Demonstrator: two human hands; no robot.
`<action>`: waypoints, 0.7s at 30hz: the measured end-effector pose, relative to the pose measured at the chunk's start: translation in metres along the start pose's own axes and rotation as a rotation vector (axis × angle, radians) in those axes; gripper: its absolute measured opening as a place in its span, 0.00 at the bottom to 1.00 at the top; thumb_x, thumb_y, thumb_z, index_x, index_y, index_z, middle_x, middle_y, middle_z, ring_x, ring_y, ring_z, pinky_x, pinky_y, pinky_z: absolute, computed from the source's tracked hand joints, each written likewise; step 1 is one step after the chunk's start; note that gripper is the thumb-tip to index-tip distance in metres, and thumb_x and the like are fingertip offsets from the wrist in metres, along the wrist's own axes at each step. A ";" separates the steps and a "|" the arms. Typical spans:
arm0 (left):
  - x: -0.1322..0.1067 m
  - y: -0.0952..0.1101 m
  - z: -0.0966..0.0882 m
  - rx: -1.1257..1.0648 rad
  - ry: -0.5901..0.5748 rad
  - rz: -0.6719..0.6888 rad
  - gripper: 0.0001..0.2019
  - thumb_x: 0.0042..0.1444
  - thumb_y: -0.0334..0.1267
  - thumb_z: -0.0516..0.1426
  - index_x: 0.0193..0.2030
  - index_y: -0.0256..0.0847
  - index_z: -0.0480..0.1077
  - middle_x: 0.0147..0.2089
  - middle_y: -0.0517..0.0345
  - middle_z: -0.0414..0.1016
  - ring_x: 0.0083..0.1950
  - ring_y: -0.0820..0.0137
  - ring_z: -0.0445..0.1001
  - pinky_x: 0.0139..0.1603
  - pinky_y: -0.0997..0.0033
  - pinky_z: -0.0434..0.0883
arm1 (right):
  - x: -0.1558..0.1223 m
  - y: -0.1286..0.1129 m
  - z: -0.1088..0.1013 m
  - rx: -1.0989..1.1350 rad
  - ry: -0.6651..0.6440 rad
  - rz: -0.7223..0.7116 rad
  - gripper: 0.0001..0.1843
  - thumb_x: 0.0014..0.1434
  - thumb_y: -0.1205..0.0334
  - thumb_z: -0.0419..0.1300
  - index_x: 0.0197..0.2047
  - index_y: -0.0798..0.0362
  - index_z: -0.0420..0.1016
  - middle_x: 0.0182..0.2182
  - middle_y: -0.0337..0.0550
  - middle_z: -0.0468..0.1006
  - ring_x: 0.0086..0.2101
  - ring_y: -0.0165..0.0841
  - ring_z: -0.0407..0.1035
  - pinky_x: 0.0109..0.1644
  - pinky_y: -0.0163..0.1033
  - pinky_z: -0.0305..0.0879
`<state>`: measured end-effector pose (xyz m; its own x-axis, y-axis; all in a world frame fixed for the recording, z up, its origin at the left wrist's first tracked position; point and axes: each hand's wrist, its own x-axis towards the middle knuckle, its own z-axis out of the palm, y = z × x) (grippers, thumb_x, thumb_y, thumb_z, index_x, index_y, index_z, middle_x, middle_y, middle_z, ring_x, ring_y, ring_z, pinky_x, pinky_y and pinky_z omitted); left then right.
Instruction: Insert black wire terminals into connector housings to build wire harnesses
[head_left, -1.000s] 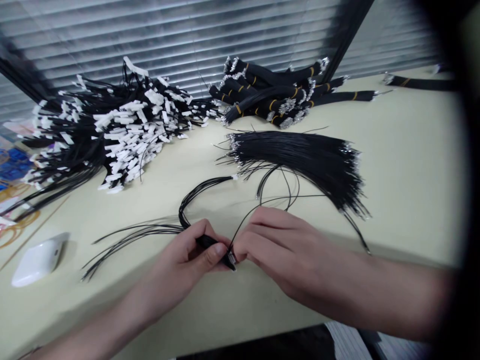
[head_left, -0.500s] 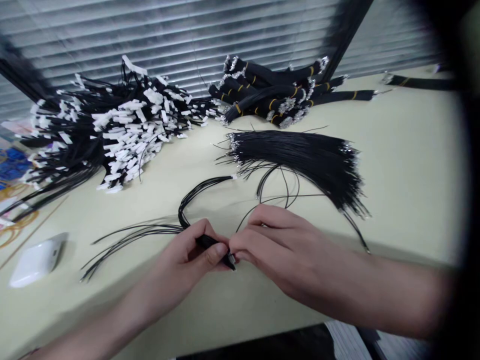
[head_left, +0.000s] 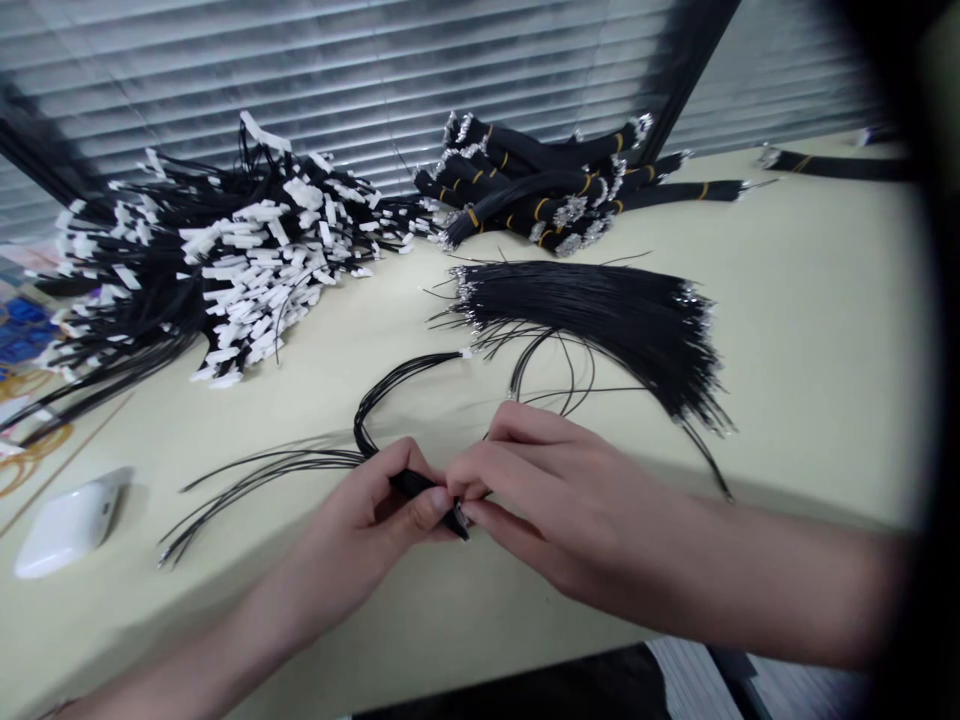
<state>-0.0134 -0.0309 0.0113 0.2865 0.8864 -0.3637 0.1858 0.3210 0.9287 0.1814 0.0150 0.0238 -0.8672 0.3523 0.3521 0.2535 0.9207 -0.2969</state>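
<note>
My left hand [head_left: 394, 505] is closed round a bunch of thin black wires [head_left: 409, 365], pinching it between thumb and fingers. The loose wire ends fan out to the left, and one group curves back to a small white tip. A dark end with a bit of silvery metal [head_left: 459, 517] pokes out past my left thumb. My right hand [head_left: 547, 490] meets it there, thumb and fingertips pinched together at that end. A thin black wire seems to run from behind the right fingers toward the wire pile, but exactly what they hold is hidden.
A flat pile of loose black wires with metal tips [head_left: 592, 310] lies beyond my hands. Behind it are taped black wire bundles [head_left: 555, 180]. At left is a heap of wires with white connectors [head_left: 255, 270]. A white case [head_left: 71, 525] sits at lower left, blinds [head_left: 322, 70] behind.
My right hand has shifted slightly left, its fingertips now closer against the left thumb. The left hand keeps its grip on the bunch. The view has moved very slightly.
</note>
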 end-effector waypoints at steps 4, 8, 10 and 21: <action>0.001 -0.001 0.001 0.012 0.001 0.019 0.08 0.62 0.42 0.54 0.34 0.41 0.63 0.34 0.62 0.69 0.40 0.70 0.71 0.43 0.70 0.67 | 0.004 0.000 0.000 0.101 0.028 0.094 0.11 0.62 0.75 0.45 0.37 0.58 0.68 0.30 0.44 0.72 0.33 0.34 0.62 0.42 0.38 0.59; 0.000 -0.001 0.001 0.022 -0.002 0.016 0.08 0.63 0.42 0.53 0.36 0.41 0.64 0.35 0.61 0.70 0.41 0.70 0.71 0.44 0.69 0.68 | 0.005 0.001 0.000 0.172 0.013 0.130 0.09 0.62 0.75 0.48 0.37 0.59 0.68 0.29 0.43 0.72 0.33 0.33 0.62 0.40 0.37 0.59; -0.001 -0.002 0.000 0.032 0.003 0.008 0.08 0.62 0.43 0.53 0.37 0.41 0.64 0.36 0.60 0.71 0.42 0.68 0.71 0.45 0.67 0.68 | 0.003 0.002 0.001 0.171 0.001 0.105 0.10 0.60 0.77 0.48 0.38 0.59 0.67 0.31 0.44 0.72 0.35 0.33 0.61 0.42 0.37 0.58; -0.001 0.004 0.002 -0.006 0.066 -0.022 0.09 0.59 0.38 0.56 0.30 0.41 0.62 0.30 0.67 0.69 0.30 0.76 0.66 0.29 0.80 0.62 | 0.001 0.002 0.000 0.021 -0.062 -0.105 0.17 0.52 0.80 0.50 0.45 0.67 0.68 0.37 0.50 0.70 0.38 0.38 0.57 0.45 0.41 0.56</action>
<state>-0.0110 -0.0309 0.0151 0.2196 0.8992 -0.3785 0.1857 0.3423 0.9210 0.1815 0.0170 0.0238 -0.9135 0.2425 0.3267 0.1516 0.9480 -0.2799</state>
